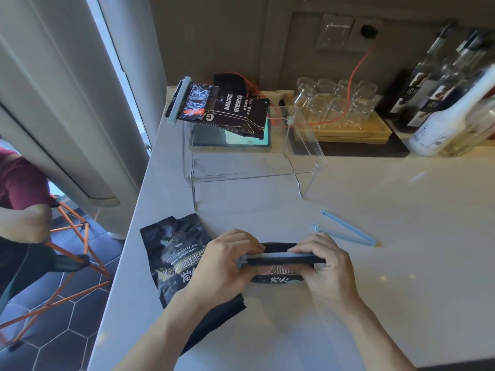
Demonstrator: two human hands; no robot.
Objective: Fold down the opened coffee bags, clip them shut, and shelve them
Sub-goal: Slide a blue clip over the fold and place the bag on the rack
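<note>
both hands, left hand [225, 259] and right hand [325, 263], grip a blue clip [278, 257] across the folded coffee bag [280, 275] on the worktop [348, 303]. spare open clip [348, 231] lies right; another bag [171, 261] lies left.

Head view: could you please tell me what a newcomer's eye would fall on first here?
Both hands, left and right, press a blue clip onto a folded black coffee bag at the near counter edge. A second bag lies flat beside it, and a clipped bag already rests on the clear shelf behind. An open spare clip lies to the right.
</note>
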